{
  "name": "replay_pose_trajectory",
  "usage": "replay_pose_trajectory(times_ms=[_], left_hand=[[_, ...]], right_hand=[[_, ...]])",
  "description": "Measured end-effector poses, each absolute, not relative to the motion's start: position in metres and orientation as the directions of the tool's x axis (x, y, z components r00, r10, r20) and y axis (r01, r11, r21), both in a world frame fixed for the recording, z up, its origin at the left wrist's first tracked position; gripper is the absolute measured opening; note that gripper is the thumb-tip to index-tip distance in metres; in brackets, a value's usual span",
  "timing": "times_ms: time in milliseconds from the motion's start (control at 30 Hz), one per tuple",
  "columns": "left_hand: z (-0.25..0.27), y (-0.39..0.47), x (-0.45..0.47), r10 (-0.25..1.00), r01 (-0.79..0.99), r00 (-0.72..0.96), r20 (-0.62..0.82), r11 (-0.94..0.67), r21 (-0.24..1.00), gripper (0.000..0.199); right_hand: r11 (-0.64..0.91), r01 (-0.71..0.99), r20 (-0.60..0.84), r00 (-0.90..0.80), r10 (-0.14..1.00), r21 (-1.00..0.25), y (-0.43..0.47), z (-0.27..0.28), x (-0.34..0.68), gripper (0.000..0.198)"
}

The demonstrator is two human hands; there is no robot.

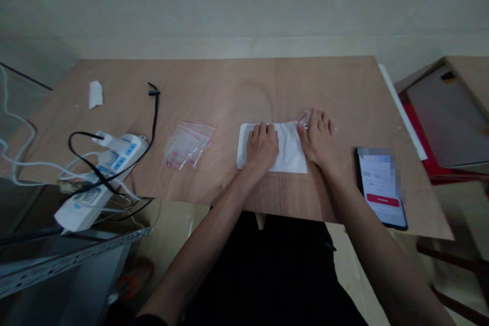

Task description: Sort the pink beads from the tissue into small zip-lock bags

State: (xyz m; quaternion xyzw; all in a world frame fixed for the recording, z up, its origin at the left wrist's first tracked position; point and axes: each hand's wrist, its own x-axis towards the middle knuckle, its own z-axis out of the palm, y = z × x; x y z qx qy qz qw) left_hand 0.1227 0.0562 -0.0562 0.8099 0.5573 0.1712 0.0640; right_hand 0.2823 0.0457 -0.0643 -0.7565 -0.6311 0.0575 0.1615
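Note:
A white sheet [288,145], paper-like or cloth-like with rounded corners on the left, lies flat near the table's front edge. My left hand [263,143] is on its left half, fingers together and curled down against it. Past its right edge, my right hand [318,135] rests on the table, with a crinkled piece of clear plastic [304,119], perhaps a small bag, between thumb and forefinger. To the left, several clear zip bags [189,142] with red seal lines overlap in a pile; small pinkish-red bits show at their lower ends.
A white power strip [101,181] with tangled cables hangs over the table's left front edge. A black cable end [154,92] and a white scrap [95,94] lie farther back. On the right is a phone [382,188], its screen lit. The wooden table [214,81] meets a wall behind.

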Motion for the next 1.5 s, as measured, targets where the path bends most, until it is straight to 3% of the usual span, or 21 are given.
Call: replay_pose_trajectory(times_ms=[100, 233, 400, 467, 533, 567, 700, 867, 967, 1067, 1167, 1333, 1500], left_hand=[[-0.053, 0.055, 0.124, 0.913, 0.887, 0.348, 0.213, -0.395, 0.240, 0.023], [-0.044, 0.050, 0.116, 0.910, 0.864, 0.298, 0.288, -0.385, 0.324, 0.022], [-0.038, 0.036, 0.045, 0.853, 0.855, -0.053, 0.519, -0.230, 0.465, 0.028], [-0.041, 0.032, 0.005, 0.839, 0.873, -0.192, 0.509, -0.091, 0.479, 0.037], [-0.046, 0.028, -0.029, 0.870, 0.891, -0.229, 0.437, 0.006, 0.455, 0.051], [-0.049, 0.027, -0.041, 0.901, 0.895, -0.211, 0.379, 0.022, 0.446, 0.048], [-0.054, 0.022, -0.059, 0.941, 0.904, -0.129, 0.312, -0.017, 0.427, 0.037], [-0.029, 0.011, -0.053, 0.879, 0.891, -0.165, 0.448, -0.062, 0.451, 0.036], [-0.002, 0.002, -0.045, 0.831, 0.833, -0.161, 0.533, -0.175, 0.525, 0.034], [0.015, -0.003, -0.028, 0.907, 0.594, -0.061, 0.417, -0.302, 0.746, 0.032], [0.018, 0.000, -0.009, 0.951, 0.380, 0.003, 0.309, -0.287, 0.880, 0.027], [0.012, 0.008, 0.004, 0.969, 0.228, -0.059, 0.240, -0.221, 0.948, 0.027], [0.012, 0.008, -0.004, 0.986, 0.213, -0.074, 0.149, -0.130, 0.968, 0.028]], right_hand=[[-0.168, 0.926, 0.097, 0.212, 0.972, -0.339, 0.044, -0.060, 0.282, 0.067], [-0.175, 0.911, 0.153, 0.247, 0.957, -0.374, 0.043, -0.059, 0.285, 0.066], [-0.176, 0.866, 0.266, 0.328, 0.906, -0.469, 0.040, -0.059, 0.286, 0.069], [-0.171, 0.846, 0.294, 0.355, 0.888, -0.506, 0.038, -0.056, 0.284, 0.070], [-0.149, 0.832, 0.324, 0.365, 0.873, -0.535, 0.036, -0.053, 0.282, 0.069], [-0.136, 0.827, 0.340, 0.367, 0.866, -0.546, 0.036, -0.052, 0.281, 0.067], [-0.075, 0.815, 0.399, 0.360, 0.844, -0.575, 0.034, -0.054, 0.282, 0.059], [0.048, 0.803, 0.531, 0.346, 0.774, -0.594, 0.022, -0.043, 0.271, 0.046], [0.209, 0.736, 0.564, 0.272, 0.779, -0.644, 0.009, -0.017, 0.242, 0.039], [0.329, 0.522, 0.446, 0.113, 0.888, -0.787, 0.003, 0.010, 0.206, 0.042], [0.247, 0.246, 0.240, -0.056, 0.969, -0.937, 0.008, 0.023, 0.180, 0.040], [0.122, 0.040, 0.119, -0.065, 0.991, -0.992, 0.019, 0.020, 0.167, 0.023], [0.053, 0.034, 0.053, 0.002, 0.999, -0.998, 0.018, 0.015, 0.168, 0.023]])
